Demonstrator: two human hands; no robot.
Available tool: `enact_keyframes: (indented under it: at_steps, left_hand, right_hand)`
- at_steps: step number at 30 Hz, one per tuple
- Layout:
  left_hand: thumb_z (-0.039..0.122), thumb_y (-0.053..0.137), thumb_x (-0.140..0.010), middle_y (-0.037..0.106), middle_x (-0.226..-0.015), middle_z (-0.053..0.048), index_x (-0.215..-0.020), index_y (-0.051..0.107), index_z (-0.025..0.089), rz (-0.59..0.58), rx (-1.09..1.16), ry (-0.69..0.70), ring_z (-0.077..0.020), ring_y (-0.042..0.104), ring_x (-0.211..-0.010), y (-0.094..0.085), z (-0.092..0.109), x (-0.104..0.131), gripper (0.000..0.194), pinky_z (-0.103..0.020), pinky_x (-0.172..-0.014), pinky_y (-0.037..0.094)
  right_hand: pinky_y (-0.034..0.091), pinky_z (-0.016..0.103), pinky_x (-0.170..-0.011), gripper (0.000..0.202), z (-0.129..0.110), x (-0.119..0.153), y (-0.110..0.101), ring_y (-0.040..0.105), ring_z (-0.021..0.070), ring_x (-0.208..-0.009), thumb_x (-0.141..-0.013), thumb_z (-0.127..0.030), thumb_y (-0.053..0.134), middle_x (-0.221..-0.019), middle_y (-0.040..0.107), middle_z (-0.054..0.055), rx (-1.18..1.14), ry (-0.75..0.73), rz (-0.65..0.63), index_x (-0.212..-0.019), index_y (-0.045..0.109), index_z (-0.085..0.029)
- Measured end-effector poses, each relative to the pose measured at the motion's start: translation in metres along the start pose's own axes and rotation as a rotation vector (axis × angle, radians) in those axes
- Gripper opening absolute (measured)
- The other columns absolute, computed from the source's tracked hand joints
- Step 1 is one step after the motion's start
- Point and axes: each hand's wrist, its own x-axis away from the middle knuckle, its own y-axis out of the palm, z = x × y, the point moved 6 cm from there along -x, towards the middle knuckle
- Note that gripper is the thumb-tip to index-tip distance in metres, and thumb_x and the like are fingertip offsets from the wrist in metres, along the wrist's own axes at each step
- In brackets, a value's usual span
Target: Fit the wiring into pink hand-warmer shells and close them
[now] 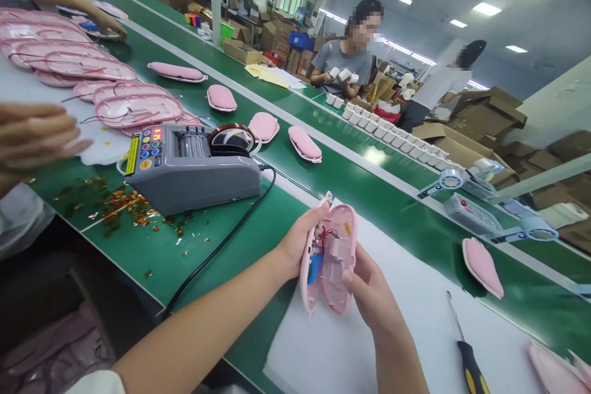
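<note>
Between my two hands a pink plastic device casing (pixel 339 277) is spread apart like a book, its inside facing me. One half holds a blue part (pixel 315 269), and red wires (pixel 329 234) run across to the other half. My left hand (pixel 300 240) grips the left half along its outer edge, fingers mostly behind it. My right hand (pixel 369 283) clasps the right half, thumb on the inner rim. Below them lies a white sheet (pixel 392 265). On it, to the right, rests a screwdriver (pixel 466 345) with a black and yellow handle.
A grey tape dispenser (pixel 198 166) with a black cable (pixel 221 243) stands at left, amber tape scraps (pixel 133 203) beside it. Pink casings (pixel 133 104) are piled beyond; others (pixel 482 266) sit along the green belt. A co-worker's hand (pixel 37 135) reaches in from the left.
</note>
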Motion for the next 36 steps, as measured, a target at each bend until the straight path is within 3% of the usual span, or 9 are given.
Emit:
enact_keyframes:
  at_steps: [5,7,10,16,20,23,26,30,36]
  left_hand:
    - [0.051,0.05,-0.078,0.06,-0.083,-0.01,-0.091,0.053,0.007,-0.052,-0.019,-0.029,-0.0128,0.057,-0.07,-0.003,0.002,-0.007,0.046,-0.025,-0.069,0.047]
    - [0.052,0.055,-0.076,0.059,-0.085,-0.009,-0.092,0.052,0.007,0.005,-0.102,0.023,-0.0107,0.056,-0.069,-0.009,0.007,-0.009,0.048,-0.023,-0.069,0.047]
    - [0.051,0.062,-0.072,0.058,-0.102,-0.011,-0.108,0.051,0.009,0.147,-0.387,0.173,-0.0104,0.058,-0.078,-0.017,0.025,-0.006,0.056,-0.023,-0.073,0.048]
    - [0.015,0.058,-0.057,0.059,-0.097,-0.007,-0.105,0.055,0.009,0.265,-0.77,0.25,-0.0117,0.056,-0.08,-0.018,0.044,0.003,0.048,-0.021,-0.07,0.046]
    - [0.021,0.064,-0.058,0.057,-0.109,0.002,-0.116,0.051,0.021,0.436,-1.129,0.445,-0.0112,0.054,-0.099,-0.019,0.051,0.008,0.059,-0.019,-0.082,0.042]
    - [0.028,0.064,-0.065,0.057,-0.109,0.005,-0.128,0.041,0.029,0.506,-1.36,0.494,-0.0076,0.055,-0.095,-0.018,0.051,0.009,0.068,-0.016,-0.079,0.041]
    - [0.022,0.057,-0.069,0.056,-0.113,0.004,-0.136,0.032,0.035,0.537,-1.452,0.503,-0.0089,0.055,-0.097,-0.019,0.052,0.011,0.073,-0.017,-0.081,0.042]
    - [0.017,0.045,-0.074,0.055,-0.116,0.004,-0.135,0.033,0.037,0.525,-1.526,0.515,-0.0118,0.055,-0.101,-0.015,0.051,0.014,0.066,-0.023,-0.086,0.042]
    - [0.014,0.036,-0.076,0.055,-0.115,0.007,-0.13,0.039,0.04,0.569,-1.469,0.573,-0.0104,0.054,-0.1,-0.005,0.043,0.023,0.059,-0.024,-0.084,0.043]
  right_hand:
    - [0.052,0.026,-0.103,0.072,0.003,-0.003,0.001,0.055,0.0134,-0.12,-0.067,-0.053,0.062,-0.141,0.04,0.004,-0.13,0.013,0.041,-0.132,0.041,-0.03]
    - [0.049,0.028,-0.108,0.071,0.002,-0.004,0.003,0.053,0.0129,-0.123,-0.068,-0.05,0.062,-0.141,0.041,0.002,-0.144,0.012,0.045,-0.133,0.039,-0.032]
    - [0.047,0.03,-0.112,0.07,0.0,-0.005,0.003,0.051,0.0126,-0.126,-0.068,-0.048,0.063,-0.14,0.043,-0.001,-0.131,0.013,0.095,-0.132,0.038,-0.036]
    - [0.053,0.012,-0.095,0.068,-0.003,-0.005,0.002,0.053,0.0077,-0.123,-0.069,-0.048,0.063,-0.136,0.046,-0.004,-0.071,-0.026,0.102,-0.131,0.038,-0.04]
    - [0.053,0.007,-0.09,0.067,0.0,-0.007,0.003,0.052,0.007,-0.124,-0.07,-0.047,0.062,-0.137,0.045,-0.005,-0.082,-0.033,0.093,-0.131,0.037,-0.04]
    - [0.053,0.007,-0.088,0.07,0.0,-0.006,0.003,0.051,0.0081,-0.126,-0.07,-0.047,0.063,-0.138,0.045,-0.003,-0.078,-0.029,0.103,-0.133,0.036,-0.038]
    - [0.055,0.011,-0.091,0.073,0.001,-0.005,0.002,0.05,0.0101,-0.128,-0.069,-0.048,0.063,-0.139,0.044,-0.001,-0.058,-0.024,0.11,-0.135,0.035,-0.037]
    - [0.052,0.02,-0.106,0.075,-0.001,-0.005,0.003,0.049,0.0102,-0.13,-0.07,-0.049,0.062,-0.141,0.041,-0.001,-0.026,-0.023,0.096,-0.137,0.032,-0.037]
    - [0.054,0.004,-0.09,0.077,-0.009,-0.002,0.015,0.053,0.0036,-0.124,-0.069,-0.047,0.063,-0.14,0.042,-0.006,0.098,-0.031,0.113,-0.138,0.028,-0.042]
